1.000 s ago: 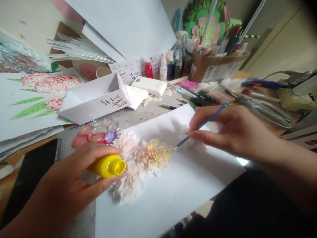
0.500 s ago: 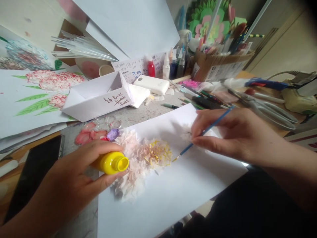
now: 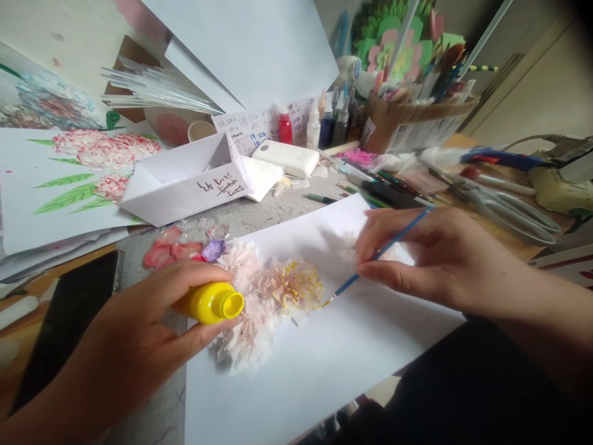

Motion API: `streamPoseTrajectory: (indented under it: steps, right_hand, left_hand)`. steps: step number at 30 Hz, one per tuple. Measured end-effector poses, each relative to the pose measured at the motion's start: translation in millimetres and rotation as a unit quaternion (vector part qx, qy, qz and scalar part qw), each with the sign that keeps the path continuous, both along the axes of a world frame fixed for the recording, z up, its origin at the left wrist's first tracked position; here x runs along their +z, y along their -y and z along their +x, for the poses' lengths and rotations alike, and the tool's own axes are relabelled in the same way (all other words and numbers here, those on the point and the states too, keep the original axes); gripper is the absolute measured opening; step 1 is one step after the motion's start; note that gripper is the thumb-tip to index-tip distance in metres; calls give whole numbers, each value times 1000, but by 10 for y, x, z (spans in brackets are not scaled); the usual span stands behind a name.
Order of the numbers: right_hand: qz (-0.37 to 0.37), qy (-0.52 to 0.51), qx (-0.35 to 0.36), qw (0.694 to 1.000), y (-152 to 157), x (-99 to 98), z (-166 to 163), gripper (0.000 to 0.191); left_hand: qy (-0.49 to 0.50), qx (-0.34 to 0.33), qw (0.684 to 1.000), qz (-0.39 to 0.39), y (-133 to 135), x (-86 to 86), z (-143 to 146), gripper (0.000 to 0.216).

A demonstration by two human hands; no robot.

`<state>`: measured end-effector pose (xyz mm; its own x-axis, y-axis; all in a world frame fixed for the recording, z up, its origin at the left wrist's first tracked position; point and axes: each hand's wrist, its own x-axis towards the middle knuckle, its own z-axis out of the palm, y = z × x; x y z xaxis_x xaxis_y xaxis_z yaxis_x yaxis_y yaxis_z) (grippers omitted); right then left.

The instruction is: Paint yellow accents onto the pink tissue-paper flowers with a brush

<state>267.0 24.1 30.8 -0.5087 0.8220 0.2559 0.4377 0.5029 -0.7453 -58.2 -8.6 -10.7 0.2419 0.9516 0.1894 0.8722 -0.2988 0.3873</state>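
Observation:
My left hand [image 3: 152,321] is wrapped round a small yellow paint bottle [image 3: 210,303], tipped with its uncapped mouth toward the right. Between the thumb and fingers of my right hand [image 3: 412,253] is a thin blue paintbrush [image 3: 370,262]. Its yellowed tip is at the right edge of a ruffled paper flower [image 3: 296,285] whose petal edges carry yellow paint. More pale pink ruffled flowers [image 3: 245,340] sit beside it, partly behind the bottle. All rest on a white sheet of paper [image 3: 287,383]. Another pale flower [image 3: 349,244] is partly hidden behind my right hand.
A white paper box [image 3: 185,196] and a white power bank [image 3: 286,158] stand beyond the sheet. Paint bottles [image 3: 312,127] line the back near a cardboard box [image 3: 417,123] of brushes. Scissors [image 3: 504,210] lie right; a black phone [image 3: 69,327] lies left.
The brush tip has shifted very slightly down and left, closer to the flower's edge. The yellow bottle stays in my left hand, and the whole view has moved a little.

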Motion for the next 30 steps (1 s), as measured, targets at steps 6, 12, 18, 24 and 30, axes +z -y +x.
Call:
streamPoseTrajectory:
  steps: [6,12,18,24,30]
  right_hand:
    - [-17,-16,-1,1000,-3,17,18,8]
    - [-4,5,-10,1000,-10,-2,3,8]
    - [-9,-15,5,1000,16,9,-12,9]
    - [-3,-25,10,1000,-2,-21,-43,7]
    - [-4,-10,4,1000,-3,3,-8,9]
  left_hand:
    - [3,25,999,-32,14,9,-6,37]
    - [-6,25,999,-31,15,28,20,37]
    - [-33,-22,999,16,-29,16,-27,32]
    - [-77,-97,989,75,-113,1,-108,33]
    - [-46,-80,991,97,-84,6,-41,34]
